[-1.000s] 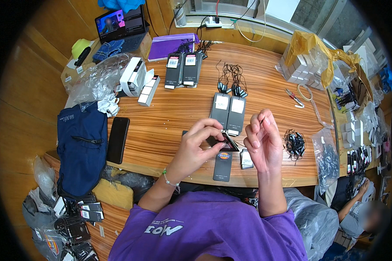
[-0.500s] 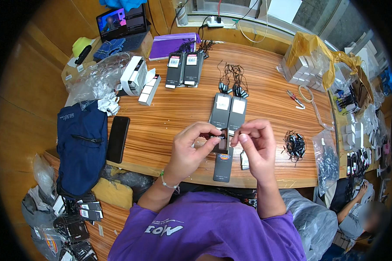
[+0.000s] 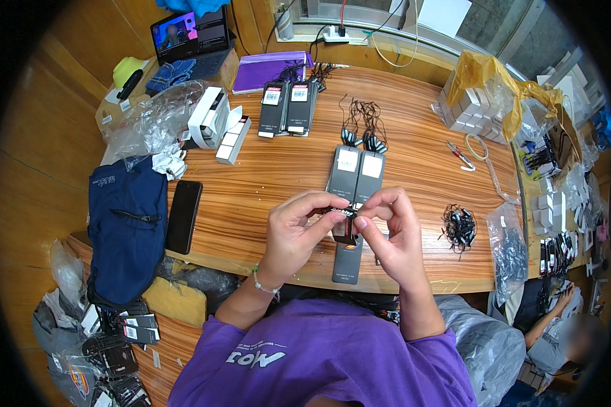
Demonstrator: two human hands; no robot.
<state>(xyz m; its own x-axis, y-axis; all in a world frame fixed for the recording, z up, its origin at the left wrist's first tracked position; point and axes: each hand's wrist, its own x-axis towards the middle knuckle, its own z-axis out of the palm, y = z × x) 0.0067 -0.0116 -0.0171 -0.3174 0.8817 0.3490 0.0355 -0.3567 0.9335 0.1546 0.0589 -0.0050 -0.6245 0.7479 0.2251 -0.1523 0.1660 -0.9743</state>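
Note:
My left hand pinches a small dark tag between thumb and fingertips, above the table's near edge. My right hand meets it from the other side, thumb and forefinger closed at the tag's upper edge; what lies between those fingertips is too small to tell. Under my hands a long grey hang tag lies flat. Just beyond are two grey hang-tag stacks with white stickers, a left stack and a right stack. Black strings with small fasteners fan out from their far ends.
A tangled heap of black strings lies right, near a clear plastic bag. Red-handled snippers lie beyond. At left are a phone and a navy pouch. More hang-tag stacks stand far back. Another person sits at lower right.
My right hand has moved slightly left, its fingertips now closing at the tag my left hand holds. The small tag has tilted. Things on the table look the same.

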